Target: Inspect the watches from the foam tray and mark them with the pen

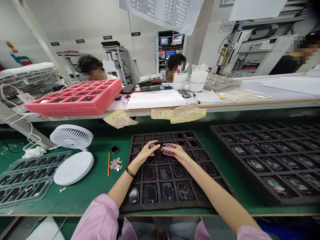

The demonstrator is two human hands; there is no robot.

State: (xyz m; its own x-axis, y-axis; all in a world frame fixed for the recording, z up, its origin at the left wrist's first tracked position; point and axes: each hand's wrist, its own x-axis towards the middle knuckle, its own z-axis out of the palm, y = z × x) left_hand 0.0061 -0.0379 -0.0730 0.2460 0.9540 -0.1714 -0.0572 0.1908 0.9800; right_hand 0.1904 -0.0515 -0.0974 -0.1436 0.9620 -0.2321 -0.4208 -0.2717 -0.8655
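Both of my hands meet over a black foam tray (160, 206) whose compartments hold dark watch-like pieces with purple rims. My right hand (176, 151) is closed around a small purple part (169, 149) near its fingertips. My left hand (148, 150) has its fingers bent at the left side of a small dark piece (159, 146) between the hands; whether it grips that piece is too small to tell. Several filled compartments, one with a square watch face (151, 192), lie between my forearms.
A second foam tray (250, 180) stands at the right. On the left are a white fan (73, 168), an orange stick (108, 164), small silvery pieces (116, 164) and clear plastic trays (25, 180). A shelf edge (225, 104) crosses ahead, holding a pink foam tray (75, 108). Three people are beyond.
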